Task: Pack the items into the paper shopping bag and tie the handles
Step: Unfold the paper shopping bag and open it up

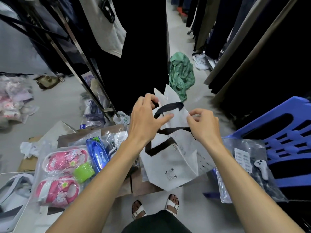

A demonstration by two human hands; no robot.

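Note:
A white paper shopping bag (170, 165) with black ribbon handles (170, 106) stands folded flat at the centre, held up in front of me. My left hand (146, 118) grips its top left edge beside the upper handle, thumb stretched across the paper. My right hand (202, 125) pinches the top right edge. On the floor to the left lie pink children's sandals in clear plastic (62, 175), a green item (83, 172), a blue Phoenix package (98, 153) and small bagged goods (116, 142).
A blue plastic stool (284, 132) stands right, with a clear-bagged garment (247, 167) and a white controller (261, 169) by it. Clothes racks (80, 52) rise left and right. A green cloth (181, 74) lies ahead. My sandalled feet (155, 207) are below.

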